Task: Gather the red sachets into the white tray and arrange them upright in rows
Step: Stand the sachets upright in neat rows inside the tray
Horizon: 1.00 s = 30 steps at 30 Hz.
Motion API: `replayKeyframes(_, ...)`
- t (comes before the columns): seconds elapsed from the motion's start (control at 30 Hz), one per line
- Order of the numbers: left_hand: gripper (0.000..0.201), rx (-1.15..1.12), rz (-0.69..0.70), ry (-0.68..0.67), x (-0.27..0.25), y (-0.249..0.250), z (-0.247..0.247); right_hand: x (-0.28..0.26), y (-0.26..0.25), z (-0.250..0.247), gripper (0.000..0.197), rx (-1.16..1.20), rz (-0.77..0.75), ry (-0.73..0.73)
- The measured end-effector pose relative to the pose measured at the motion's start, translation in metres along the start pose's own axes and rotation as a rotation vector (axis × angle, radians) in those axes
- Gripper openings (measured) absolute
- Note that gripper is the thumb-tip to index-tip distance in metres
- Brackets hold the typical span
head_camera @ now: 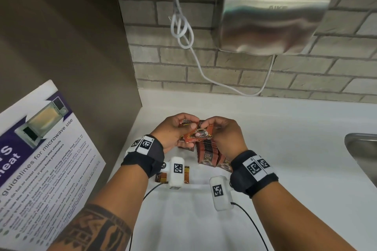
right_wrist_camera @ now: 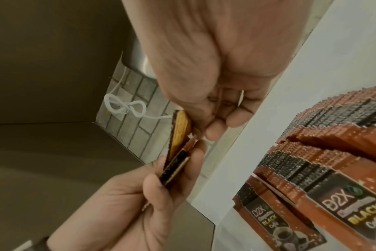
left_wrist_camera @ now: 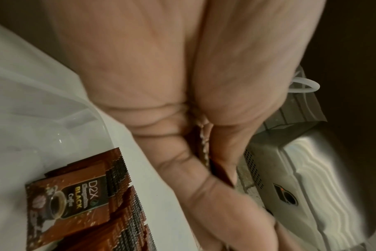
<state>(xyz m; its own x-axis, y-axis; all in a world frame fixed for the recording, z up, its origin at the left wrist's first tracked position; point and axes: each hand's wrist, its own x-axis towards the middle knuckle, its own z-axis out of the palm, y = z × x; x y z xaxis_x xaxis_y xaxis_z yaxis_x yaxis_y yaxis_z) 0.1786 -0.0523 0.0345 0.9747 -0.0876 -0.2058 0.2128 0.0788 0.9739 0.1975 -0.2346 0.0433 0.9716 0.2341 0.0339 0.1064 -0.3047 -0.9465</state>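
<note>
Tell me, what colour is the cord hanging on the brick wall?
White. The cord, looped in a knot, shows best in the head view.

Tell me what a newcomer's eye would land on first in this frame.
Probably the two hands, left hand and right hand, meeting at centre and pinching a small bunch of red coffee sachets above the white tray. Next, the rows of upright red sachets just beneath them, and the shiny steel hand dryer on the grey brick wall, upper right.

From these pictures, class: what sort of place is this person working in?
Probably a shared staff kitchen or pantry: a microwave-use guidelines poster, a steel sink set in the white counter, and rows of coffee sachets.
</note>
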Motion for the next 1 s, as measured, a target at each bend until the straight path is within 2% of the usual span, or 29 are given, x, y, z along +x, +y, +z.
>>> replayKeyframes(0.13,0.020,0.023,0.034,0.040,0.000,-0.002,0.002,0.000,-0.001,0.000,0.041,-0.024,0.077,-0.074)
replayKeyframes(0.23,0.020,0.037,0.068,0.067,-0.001,-0.003,0.003,0.001,0.002,0.001,0.021,0.137,0.198,-0.050)
replayKeyframes(0.27,0.022,0.042,0.079,0.065,-0.001,-0.003,0.003,0.002,0.005,0.001,0.028,0.118,0.198,-0.045)
replayKeyframes(0.33,0.029,0.047,0.101,0.054,-0.002,-0.002,0.005,0.005,0.014,0.002,0.056,0.036,0.186,-0.049)
replayKeyframes(0.37,0.033,0.044,0.110,0.055,-0.003,-0.002,0.005,0.004,0.012,0.003,0.055,0.038,0.183,-0.044)
replayKeyframes(0.47,0.037,0.050,0.110,0.137,-0.004,-0.003,-0.001,0.002,0.001,0.001,0.010,0.257,0.194,0.003)
replayKeyframes(0.5,0.038,0.054,0.105,0.179,-0.004,-0.004,-0.004,0.003,-0.001,-0.001,0.005,0.323,0.208,0.006)
replayKeyframes(0.6,0.039,0.047,0.097,0.242,-0.002,-0.006,-0.007,0.004,-0.001,-0.002,0.017,0.395,0.257,-0.021)
replayKeyframes(0.73,0.035,0.054,0.111,0.248,0.000,-0.006,-0.003,0.003,0.003,0.004,0.020,0.120,0.144,-0.165)
replayKeyframes(0.9,0.015,-0.063,0.025,0.251,-0.001,-0.009,-0.004,0.005,0.004,0.001,0.026,0.217,0.166,-0.064)
replayKeyframes(1.0,0.013,-0.112,-0.040,0.258,0.001,-0.009,-0.007,0.004,-0.001,-0.002,0.019,0.210,-0.007,0.046)
